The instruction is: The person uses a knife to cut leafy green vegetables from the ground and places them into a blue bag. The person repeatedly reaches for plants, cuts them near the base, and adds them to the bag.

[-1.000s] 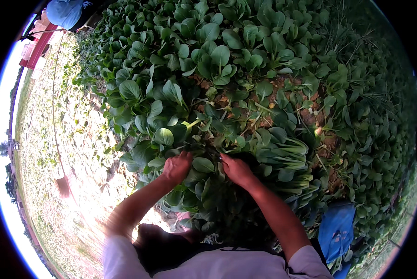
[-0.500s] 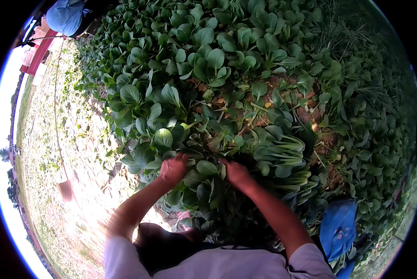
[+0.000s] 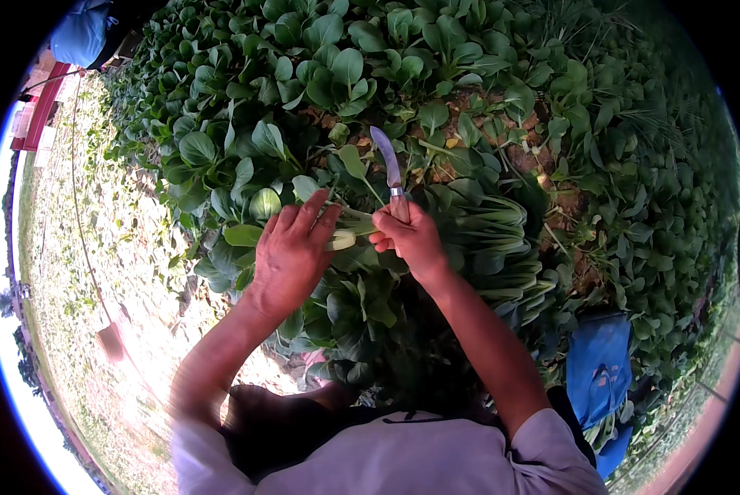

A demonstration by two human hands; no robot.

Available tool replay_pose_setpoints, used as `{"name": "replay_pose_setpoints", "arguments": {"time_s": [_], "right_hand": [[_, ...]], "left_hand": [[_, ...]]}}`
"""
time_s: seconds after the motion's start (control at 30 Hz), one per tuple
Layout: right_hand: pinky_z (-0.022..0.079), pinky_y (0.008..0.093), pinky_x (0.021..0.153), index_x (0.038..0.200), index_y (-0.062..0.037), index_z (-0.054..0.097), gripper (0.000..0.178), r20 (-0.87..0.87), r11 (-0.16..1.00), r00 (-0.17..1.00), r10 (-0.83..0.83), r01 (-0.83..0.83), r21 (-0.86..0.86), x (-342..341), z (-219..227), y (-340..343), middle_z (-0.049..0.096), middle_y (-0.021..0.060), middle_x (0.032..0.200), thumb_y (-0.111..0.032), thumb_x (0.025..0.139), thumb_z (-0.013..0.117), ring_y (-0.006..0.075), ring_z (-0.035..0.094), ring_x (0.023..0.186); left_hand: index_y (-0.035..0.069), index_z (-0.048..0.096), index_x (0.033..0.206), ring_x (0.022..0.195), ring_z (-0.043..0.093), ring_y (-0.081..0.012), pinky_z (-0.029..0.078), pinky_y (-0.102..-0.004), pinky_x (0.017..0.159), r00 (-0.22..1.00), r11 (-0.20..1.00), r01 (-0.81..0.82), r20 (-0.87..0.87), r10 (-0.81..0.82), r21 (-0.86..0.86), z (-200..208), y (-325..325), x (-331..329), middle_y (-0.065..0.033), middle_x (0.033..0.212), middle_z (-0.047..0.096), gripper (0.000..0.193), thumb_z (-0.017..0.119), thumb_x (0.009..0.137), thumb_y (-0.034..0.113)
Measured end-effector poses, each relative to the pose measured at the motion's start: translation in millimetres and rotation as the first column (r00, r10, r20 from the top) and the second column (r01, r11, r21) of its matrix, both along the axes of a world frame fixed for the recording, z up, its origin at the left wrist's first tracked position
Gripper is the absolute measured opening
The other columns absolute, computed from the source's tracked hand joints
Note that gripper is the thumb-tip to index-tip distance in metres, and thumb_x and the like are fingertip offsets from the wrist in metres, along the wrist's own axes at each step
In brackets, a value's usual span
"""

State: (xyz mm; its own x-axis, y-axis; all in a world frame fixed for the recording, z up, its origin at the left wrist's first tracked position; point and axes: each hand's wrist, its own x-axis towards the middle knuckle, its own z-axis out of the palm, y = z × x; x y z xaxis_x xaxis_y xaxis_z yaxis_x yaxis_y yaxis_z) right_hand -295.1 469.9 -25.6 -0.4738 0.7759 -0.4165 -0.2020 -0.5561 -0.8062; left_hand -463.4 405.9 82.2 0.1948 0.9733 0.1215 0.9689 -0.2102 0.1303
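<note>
My left hand (image 3: pixel 289 254) is closed on a green leafy bok choy plant; its pale cut base (image 3: pixel 342 240) pokes out beside the fingers and a leaf (image 3: pixel 243 235) shows on the other side. My right hand (image 3: pixel 413 241) grips the wooden handle of a knife (image 3: pixel 388 158), whose curved blade points up and away from me. A loose leaf (image 3: pixel 353 162) on a thin stalk runs down to the right fingers, which seem to pinch it. Cut bok choy (image 3: pixel 502 224) lies in a pile just right of my right hand, pale stems toward the right.
Growing bok choy (image 3: pixel 329 74) fills the bed ahead. Brown soil (image 3: pixel 528 157) shows among scattered leaves. A blue bag (image 3: pixel 598 367) lies at lower right. On the left are sunlit ground and a long-handled tool (image 3: pixel 111 340). Another person in blue (image 3: pixel 80 33) is at far upper left.
Both hands have risen out of the low leaves. The knife, hidden before, now shows in my right hand, and a bok choy with its cut base shows in my left. The view has shifted slightly.
</note>
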Motion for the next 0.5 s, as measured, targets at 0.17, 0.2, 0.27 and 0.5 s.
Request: {"name": "replay_pose_setpoints", "arguments": {"time_s": [0.17,0.2,0.27,0.5], "right_hand": [[0.049,0.0275,0.051,0.092,0.0008,0.047,0.022,0.21,0.949,0.972,-0.109,0.039,0.314,10.2,30.4,-11.3,0.056,0.007,0.071,-0.017,0.089,0.06,0.0155,0.062,0.059],[0.048,0.0301,0.052,0.091,0.0012,0.046,0.023,0.342,0.886,0.927,-0.154,-0.023,0.463,22.6,26.6,-2.2,0.055,0.0093,0.071,-0.016,0.089,0.06,0.0191,0.062,0.059],[0.046,0.0368,0.055,0.086,0.0005,0.044,0.028,0.535,0.801,0.842,-0.071,-0.271,0.533,46.7,32.3,3.2,0.056,0.014,0.07,-0.023,0.091,0.058,0.0302,0.061,0.063],[0.048,0.0434,0.057,0.091,-0.0025,0.049,0.028,0.827,0.515,0.493,0.27,-0.8,0.308,109.8,-7.9,-63.8,0.063,0.015,0.073,-0.03,0.094,0.048,0.0346,0.062,0.067]], "left_hand": [[0.005,0.052,0.115,0.09,0.06,-0.0329,0.049,-0.0424,0.076,0.958,0.941,0.014,0.274,0.084,-0.337,-35.0,-2.7,17.7,-0.0129,0.097,0.06,0.047,0.069,0.071,0.01],[0.005,0.052,0.114,0.089,0.06,-0.0336,0.049,-0.0427,0.075,0.943,0.913,0.023,0.312,0.115,-0.407,-36.4,-3.2,25.6,-0.0131,0.097,0.06,0.045,0.068,0.072,0.01],[0.005,0.05,0.114,0.083,0.062,-0.0356,0.05,-0.043,0.071,0.925,0.845,0.09,0.358,0.125,-0.528,-44.4,-14.0,40.5,-0.014,0.101,0.058,0.045,0.068,0.073,0.013],[0.008,0.049,0.116,0.09,0.062,-0.0314,0.052,-0.0418,0.075,0.997,0.691,0.017,0.061,0.039,-0.723,-74.8,-82.0,39.7,-0.0138,0.11,0.053,0.055,0.069,0.065,0.011]]}}
